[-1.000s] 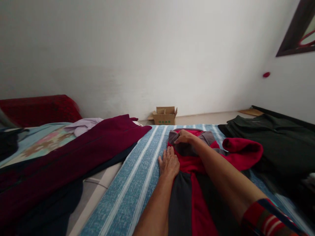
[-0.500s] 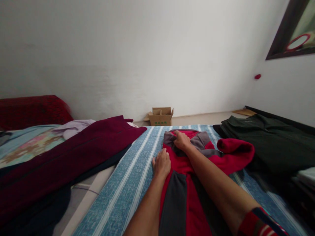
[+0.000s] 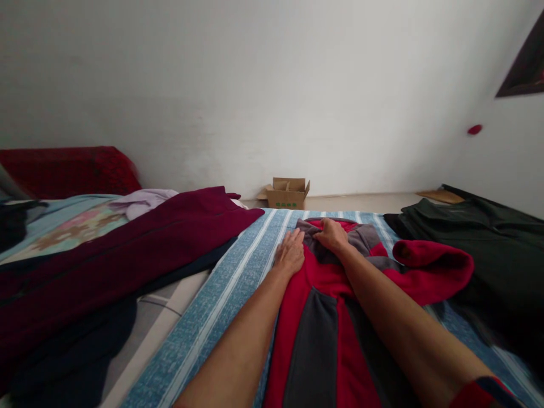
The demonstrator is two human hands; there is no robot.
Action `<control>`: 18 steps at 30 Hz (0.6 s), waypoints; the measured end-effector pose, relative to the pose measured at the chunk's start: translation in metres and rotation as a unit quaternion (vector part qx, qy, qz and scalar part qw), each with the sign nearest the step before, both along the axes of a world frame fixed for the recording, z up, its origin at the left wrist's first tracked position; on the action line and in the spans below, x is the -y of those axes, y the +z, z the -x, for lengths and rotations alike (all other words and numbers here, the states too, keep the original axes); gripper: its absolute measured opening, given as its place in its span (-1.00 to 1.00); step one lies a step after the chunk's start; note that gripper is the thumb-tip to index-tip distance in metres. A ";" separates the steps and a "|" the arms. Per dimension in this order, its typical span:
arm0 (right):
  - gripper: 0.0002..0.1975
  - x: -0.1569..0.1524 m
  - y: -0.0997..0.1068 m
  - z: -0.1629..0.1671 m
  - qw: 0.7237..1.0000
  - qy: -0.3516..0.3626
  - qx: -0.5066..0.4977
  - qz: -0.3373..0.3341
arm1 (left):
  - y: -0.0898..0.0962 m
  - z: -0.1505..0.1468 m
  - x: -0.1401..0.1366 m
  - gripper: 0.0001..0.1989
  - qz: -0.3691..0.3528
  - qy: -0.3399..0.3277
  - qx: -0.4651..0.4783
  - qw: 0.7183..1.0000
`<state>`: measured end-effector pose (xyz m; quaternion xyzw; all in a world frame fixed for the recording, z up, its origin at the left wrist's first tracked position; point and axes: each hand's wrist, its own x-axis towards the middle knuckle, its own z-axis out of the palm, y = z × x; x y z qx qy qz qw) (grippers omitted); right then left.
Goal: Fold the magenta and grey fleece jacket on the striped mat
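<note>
A red and grey jacket (image 3: 317, 340) lies lengthwise on a blue striped cloth (image 3: 221, 306). Its grey collar end points away from me, and one red sleeve (image 3: 437, 269) sticks out to the right with a curled end. My right hand (image 3: 334, 235) pinches the grey fabric close to the collar. At the jacket's left edge, my left hand (image 3: 291, 252) lies flat with its fingers stretched out, touching the shoulder area. What is under the left palm is hidden.
Maroon trousers (image 3: 127, 255) lie over dark blue cloth (image 3: 76, 351) at the left. Dark green clothing (image 3: 476, 243) is piled at the right. An open cardboard box (image 3: 287, 195) stands beyond the far edge, against the white wall (image 3: 255, 102). A red cushion-like bundle (image 3: 72, 173) sits at far left.
My left hand has slid forward along the jacket's left edge toward the collar. My right hand keeps its pinch near the collar. The view has shifted slightly.
</note>
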<state>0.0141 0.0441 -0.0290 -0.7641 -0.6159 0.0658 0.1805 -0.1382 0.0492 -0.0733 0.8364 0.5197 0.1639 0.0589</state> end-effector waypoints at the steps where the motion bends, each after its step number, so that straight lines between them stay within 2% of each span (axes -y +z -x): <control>1: -0.61 0.001 0.001 -0.001 1.000 -0.003 0.009 0.005 | 0.001 -0.002 0.001 -0.48 0.016 0.014 -0.015 1.000; 5: -0.62 0.004 0.008 -0.002 0.999 -0.004 0.045 0.022 | 0.006 -0.004 0.007 -0.45 0.061 0.039 -0.046 0.996; 9: -0.63 0.004 0.011 -0.001 0.997 0.004 0.071 0.032 | 0.014 -0.008 0.009 -0.46 0.056 0.044 -0.049 0.996; 11: -0.64 0.003 0.010 -0.001 0.996 0.005 0.080 0.034 | 0.018 -0.011 0.007 -0.47 0.016 0.019 -0.048 0.999; 14: -0.64 0.002 0.009 -0.001 0.995 0.007 0.093 0.037 | 0.019 -0.014 -0.001 -0.48 -0.024 -0.063 -0.044 0.997; 16: -0.63 0.002 0.009 -0.002 0.994 0.010 0.102 0.042 | 0.017 -0.015 -0.007 -0.48 0.008 -0.080 -0.040 0.996; 18: -0.62 0.003 0.011 -0.004 0.992 0.014 0.112 0.049 | 0.014 -0.015 -0.012 -0.48 0.048 -0.067 -0.035 0.996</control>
